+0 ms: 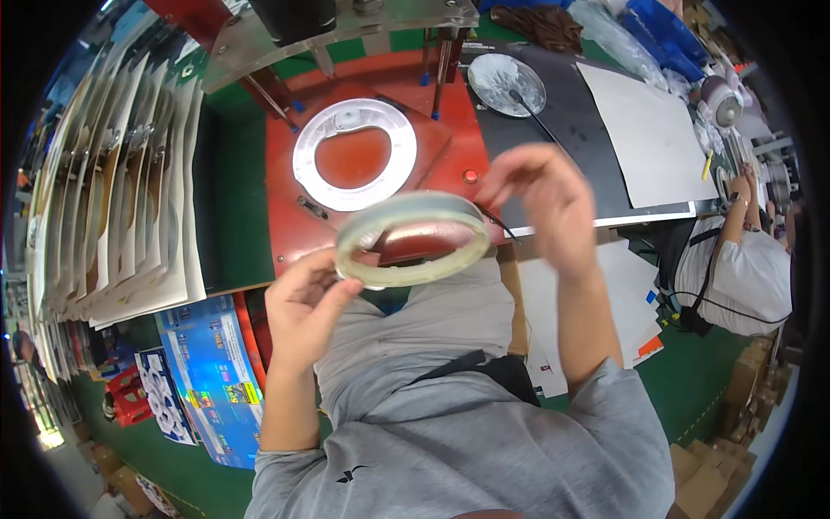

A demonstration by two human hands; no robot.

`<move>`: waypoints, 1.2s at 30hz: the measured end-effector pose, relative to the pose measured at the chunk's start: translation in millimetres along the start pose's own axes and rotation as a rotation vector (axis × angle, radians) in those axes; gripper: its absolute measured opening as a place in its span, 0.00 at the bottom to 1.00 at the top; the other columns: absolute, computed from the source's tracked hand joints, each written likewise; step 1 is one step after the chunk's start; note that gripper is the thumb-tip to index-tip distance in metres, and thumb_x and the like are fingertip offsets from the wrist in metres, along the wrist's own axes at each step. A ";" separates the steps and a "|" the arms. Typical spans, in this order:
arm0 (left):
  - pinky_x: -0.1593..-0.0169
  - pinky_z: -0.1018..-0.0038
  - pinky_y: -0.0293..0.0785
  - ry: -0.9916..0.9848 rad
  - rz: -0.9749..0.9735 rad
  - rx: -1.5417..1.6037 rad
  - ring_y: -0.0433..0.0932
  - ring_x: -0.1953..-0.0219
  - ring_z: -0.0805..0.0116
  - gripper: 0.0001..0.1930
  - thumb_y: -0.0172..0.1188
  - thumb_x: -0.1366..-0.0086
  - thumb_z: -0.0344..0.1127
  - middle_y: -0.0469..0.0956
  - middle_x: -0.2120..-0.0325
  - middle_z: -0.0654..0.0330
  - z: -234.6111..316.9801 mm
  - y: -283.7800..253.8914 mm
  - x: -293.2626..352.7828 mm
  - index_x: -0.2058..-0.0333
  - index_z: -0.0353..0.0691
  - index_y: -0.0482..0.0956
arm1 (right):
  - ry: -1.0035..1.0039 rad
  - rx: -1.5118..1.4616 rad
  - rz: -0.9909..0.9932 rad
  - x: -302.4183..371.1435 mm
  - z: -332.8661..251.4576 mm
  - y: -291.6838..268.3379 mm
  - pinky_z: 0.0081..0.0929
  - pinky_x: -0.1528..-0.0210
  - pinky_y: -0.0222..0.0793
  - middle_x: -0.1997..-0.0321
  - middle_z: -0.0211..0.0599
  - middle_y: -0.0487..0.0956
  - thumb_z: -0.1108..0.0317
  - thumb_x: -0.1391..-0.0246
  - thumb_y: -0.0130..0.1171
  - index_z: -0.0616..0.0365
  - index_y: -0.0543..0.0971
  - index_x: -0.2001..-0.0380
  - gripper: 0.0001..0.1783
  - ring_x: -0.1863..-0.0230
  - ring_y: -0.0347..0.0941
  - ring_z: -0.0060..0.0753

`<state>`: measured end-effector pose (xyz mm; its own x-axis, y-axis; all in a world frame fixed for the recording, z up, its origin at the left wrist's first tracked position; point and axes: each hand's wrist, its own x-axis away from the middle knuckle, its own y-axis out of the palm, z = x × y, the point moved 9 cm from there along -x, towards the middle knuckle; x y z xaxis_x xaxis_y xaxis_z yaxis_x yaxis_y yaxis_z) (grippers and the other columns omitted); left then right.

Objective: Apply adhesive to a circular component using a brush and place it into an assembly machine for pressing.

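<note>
My left hand (316, 303) grips the near left rim of a pale translucent ring (432, 275), with the thumb on its edge. The ring is tilted in the air above my lap and the red machine base's front edge. My right hand (553, 212) is raised just right of the ring, blurred, its fingers loosely bent and apart; I see nothing held in it. Beyond the held ring, a flat white ring (402, 157) lies on the red machine base (290, 216). A red button (469, 176) sits on that base near my right fingertips.
A clear plate on posts (380, 33) overhangs the base's far side. Upright card sheets (164, 190) crowd the left. At right are a round dish (527, 82) with white paste and a dark-handled tool, and a white sheet (648, 138). A co-worker (735, 277) sits far right.
</note>
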<state>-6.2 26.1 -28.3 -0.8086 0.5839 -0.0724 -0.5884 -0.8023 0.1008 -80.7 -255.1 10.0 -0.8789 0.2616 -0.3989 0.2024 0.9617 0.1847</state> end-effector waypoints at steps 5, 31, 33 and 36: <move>0.38 0.66 0.80 -0.032 0.058 0.134 0.86 0.46 0.61 0.17 0.66 0.26 0.28 0.86 0.50 0.46 -11.4 -10.6 -7.4 0.43 0.26 0.78 | 0.135 1.035 0.551 -0.7 -1.2 -160.5 0.29 0.50 0.77 0.56 0.43 0.85 0.61 0.33 0.69 0.66 0.82 0.51 0.18 0.56 0.82 0.34; 0.37 0.67 0.78 -0.010 0.094 0.121 0.84 0.45 0.62 0.18 0.65 0.27 0.26 0.86 0.49 0.47 -25.1 -18.4 -2.0 0.41 0.27 0.77 | 0.067 1.360 0.394 -47.2 15.1 -157.5 0.36 0.55 0.80 0.61 0.50 0.88 0.65 0.32 0.65 0.63 0.87 0.56 0.12 0.60 0.86 0.50; 0.38 0.68 0.78 -0.002 0.079 0.150 0.84 0.45 0.62 0.19 0.66 0.28 0.24 0.86 0.48 0.47 -24.0 -17.5 -0.7 0.41 0.26 0.78 | 0.072 1.286 0.450 -34.6 3.4 -156.9 0.37 0.55 0.80 0.61 0.50 0.88 0.65 0.32 0.64 0.63 0.87 0.56 0.12 0.60 0.86 0.50; 0.39 0.68 0.79 0.067 0.116 0.033 0.84 0.45 0.62 0.17 0.66 0.29 0.22 0.85 0.47 0.47 -11.3 -29.9 8.9 0.43 0.25 0.79 | 0.033 1.308 0.426 -20.4 0.7 -153.4 0.36 0.57 0.79 0.63 0.49 0.88 0.65 0.31 0.64 0.63 0.87 0.55 0.12 0.62 0.86 0.48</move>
<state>4.2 53.9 -43.2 -0.8702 0.4768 -0.1245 -0.4913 -0.8588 0.1453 -93.5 -407.9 -10.8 -0.6529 0.5688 -0.5001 0.6954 0.1885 -0.6935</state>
